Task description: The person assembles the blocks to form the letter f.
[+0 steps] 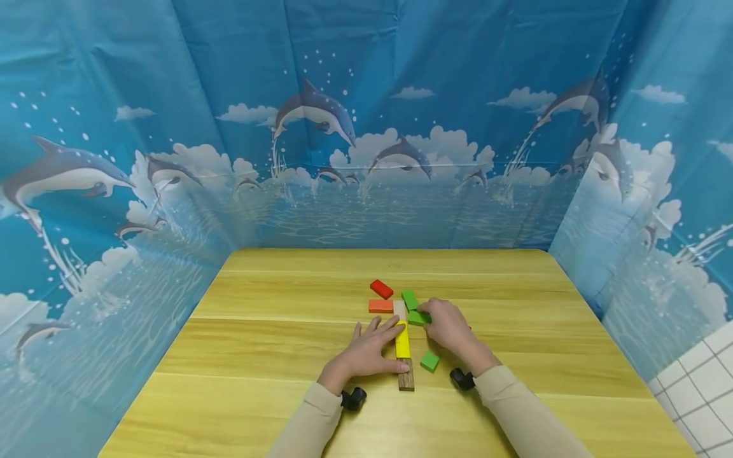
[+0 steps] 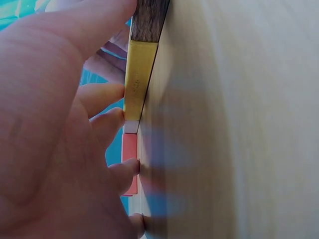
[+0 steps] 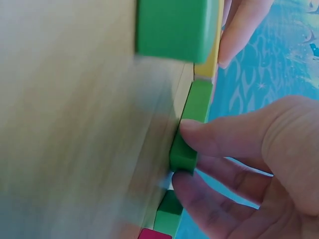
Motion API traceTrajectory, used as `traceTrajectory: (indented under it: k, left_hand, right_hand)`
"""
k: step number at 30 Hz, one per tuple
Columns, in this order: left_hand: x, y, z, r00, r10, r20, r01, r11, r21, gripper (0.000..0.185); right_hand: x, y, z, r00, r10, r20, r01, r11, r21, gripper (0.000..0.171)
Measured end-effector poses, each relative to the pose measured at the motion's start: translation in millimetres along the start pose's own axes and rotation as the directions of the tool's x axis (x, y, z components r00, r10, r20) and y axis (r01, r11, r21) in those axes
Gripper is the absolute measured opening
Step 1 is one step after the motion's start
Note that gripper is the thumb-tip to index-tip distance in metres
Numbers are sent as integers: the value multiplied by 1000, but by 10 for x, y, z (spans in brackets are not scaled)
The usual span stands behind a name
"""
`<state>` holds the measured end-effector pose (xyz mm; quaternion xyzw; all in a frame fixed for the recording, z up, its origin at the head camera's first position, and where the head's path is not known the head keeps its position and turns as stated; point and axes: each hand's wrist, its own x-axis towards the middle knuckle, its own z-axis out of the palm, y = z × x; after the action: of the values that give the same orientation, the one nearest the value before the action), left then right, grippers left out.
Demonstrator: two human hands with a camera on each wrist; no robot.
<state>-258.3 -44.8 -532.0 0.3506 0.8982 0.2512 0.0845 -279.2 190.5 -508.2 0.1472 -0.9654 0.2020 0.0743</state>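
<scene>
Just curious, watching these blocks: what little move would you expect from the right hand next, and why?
Probably slide the green block flush against the yellow block. The right hand pinches it beside the row, while the left hand rests flat, steadying that row.

Staged recording booth, not a lived-in room. Wooden table boxed in on three sides by a blue dolphin-print backdrop, creased like hung fabric. White tiled wall shows past its right edge. Coloured toy blocks on the table.
</scene>
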Motion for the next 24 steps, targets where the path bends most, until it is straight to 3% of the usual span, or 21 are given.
traceTrajectory:
  k: [24]
  left_hand:
    - [-36, 52, -53, 1000, 0, 4, 0, 1000, -11, 89]
  right_hand:
    - [315, 95, -14, 999, -34, 35, 33, 999, 32, 38]
